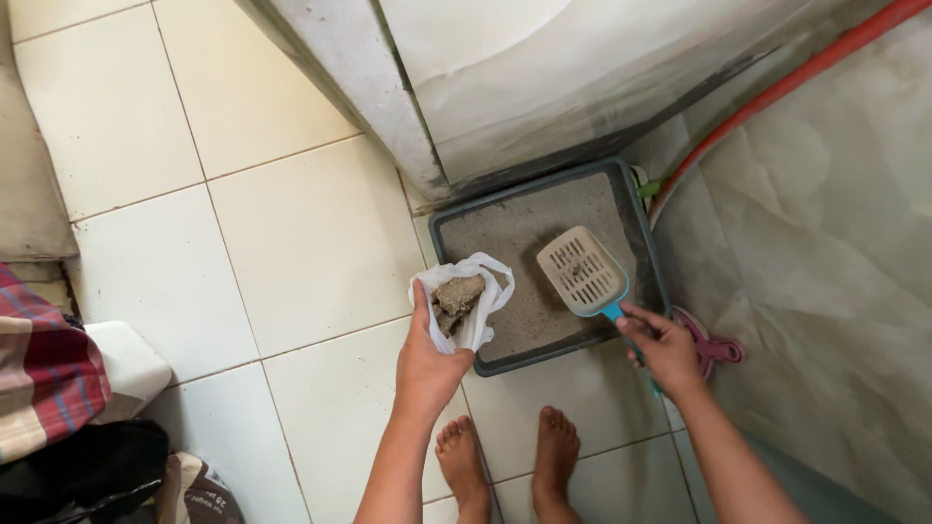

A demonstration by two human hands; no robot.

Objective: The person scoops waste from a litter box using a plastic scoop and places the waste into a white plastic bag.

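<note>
Fingers of left hand point(427, 364) gripping white plastic bag point(473, 296), right hand point(665, 351) holding slotted scoop point(582, 272) over grey litter tray point(646, 228)

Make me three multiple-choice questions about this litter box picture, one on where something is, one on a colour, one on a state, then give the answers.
1. Where is the slotted scoop?
A. Over the litter tray
B. On the tiled floor
C. Inside the bag

2. What colour is the hose along the wall?
A. Green
B. Orange-red
C. Black

3. What state is the white plastic bag in?
A. Tied shut
B. Flat and empty
C. Held open with clumps inside

Answers:
1 A, the right hand holds the scoop by its blue handle above the grey litter.
2 B, it runs orange-red down to the tray's corner.
3 C, the left hand grips it with the mouth open and brownish lumps showing.
</note>
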